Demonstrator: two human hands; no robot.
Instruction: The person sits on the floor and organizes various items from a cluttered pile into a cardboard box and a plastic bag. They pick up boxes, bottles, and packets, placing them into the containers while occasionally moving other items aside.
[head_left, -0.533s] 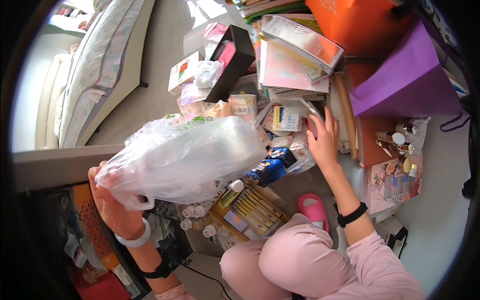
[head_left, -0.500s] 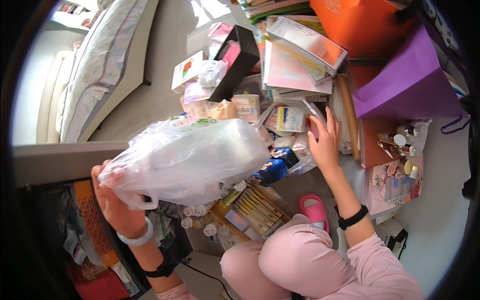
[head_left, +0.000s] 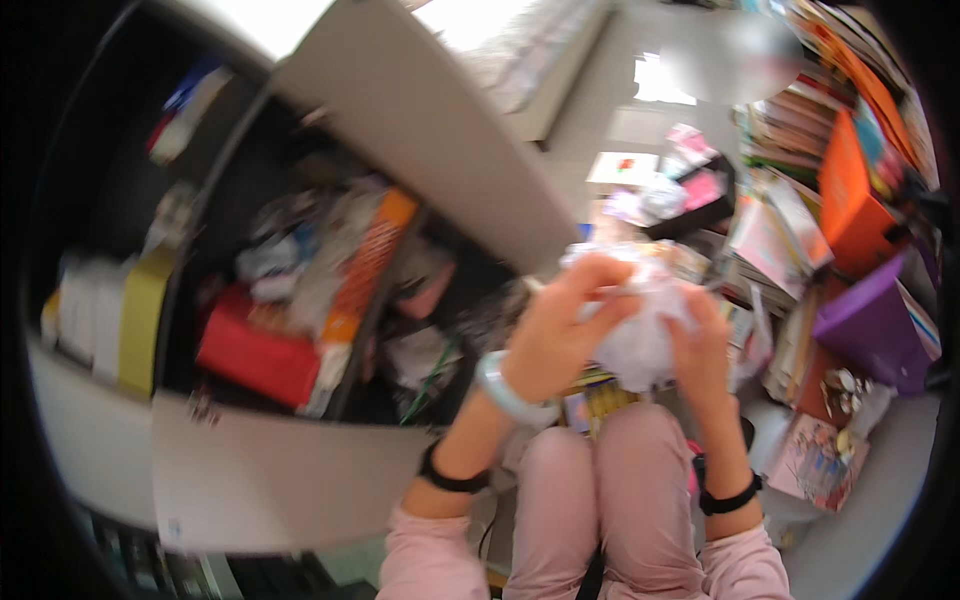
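Observation:
A crumpled white translucent plastic bag (head_left: 640,345) is held in front of me, above my knees. My left hand (head_left: 565,325) grips its left side, fingers curled into the plastic. On the opposite side, my right hand (head_left: 703,345) has its fingers bent and pressed into the bag. Motion blur softens the hands, and the bag's contents cannot be made out. Behind the bag lies a pile of small boxes and packets, with a black box (head_left: 705,210) and a pink-white wrapped bundle (head_left: 662,197). Part of a tray of slim yellow packs (head_left: 605,400) shows below the bag.
At left, an open cabinet has dark shelves with a red box (head_left: 255,345), an orange patterned box (head_left: 365,270) and a yellow folder (head_left: 145,320). An open door panel (head_left: 420,110) juts out. An orange bag (head_left: 850,190) and purple bag (head_left: 880,325) stand at right.
My view has swung left toward the cabinet. The bag, earlier hanging stretched from my left hand, is now bunched between both hands. My right hand has left the pile and come onto it.

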